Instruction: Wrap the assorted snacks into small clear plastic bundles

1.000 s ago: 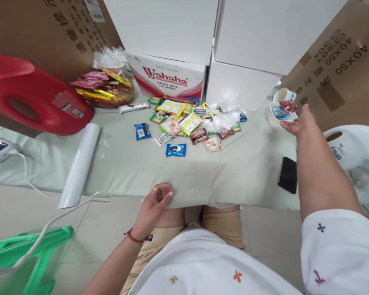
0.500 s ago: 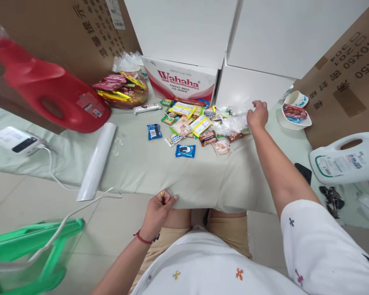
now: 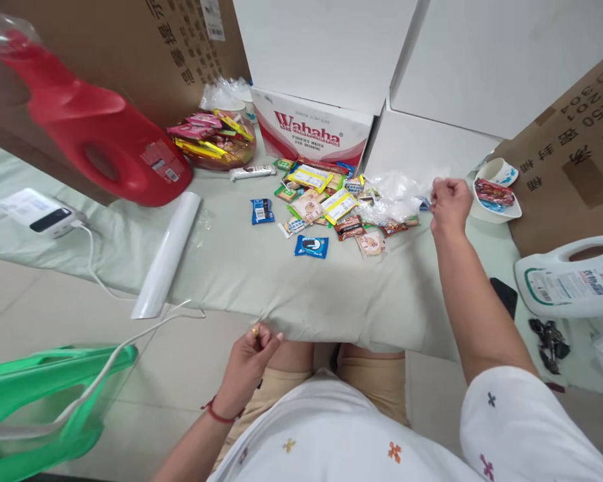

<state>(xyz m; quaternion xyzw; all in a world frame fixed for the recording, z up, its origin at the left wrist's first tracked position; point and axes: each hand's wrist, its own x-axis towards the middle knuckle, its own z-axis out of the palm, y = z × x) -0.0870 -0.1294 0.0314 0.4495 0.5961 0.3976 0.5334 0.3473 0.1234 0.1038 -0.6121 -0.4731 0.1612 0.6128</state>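
Note:
My right hand (image 3: 451, 201) is closed at the edge of a crumpled clear plastic bag (image 3: 394, 194), with the fingertips pinching its right side. The bag lies over the right part of a heap of small wrapped snacks, and a yellow-and-white packet (image 3: 339, 205) sits in the middle of the heap. A blue packet (image 3: 311, 246) lies in front, and another blue packet (image 3: 262, 211) is to the left. My left hand (image 3: 254, 355), with a ring and a red bracelet, has its fingers curled by the cloth's front edge; I see nothing in it.
At left stand a red jug (image 3: 105, 140), a bowl of snacks (image 3: 216, 150) and a white roll (image 3: 168, 258). A Wahaha carton (image 3: 309, 127) backs the heap. To the right are a white dish (image 3: 502, 213), a detergent bottle (image 3: 573, 278) and a dark phone-like object (image 3: 503, 298).
My right hand has turned and closed, shifting slightly right beside the plastic bag. My left hand has dropped a little down and left. The whole view has shifted.

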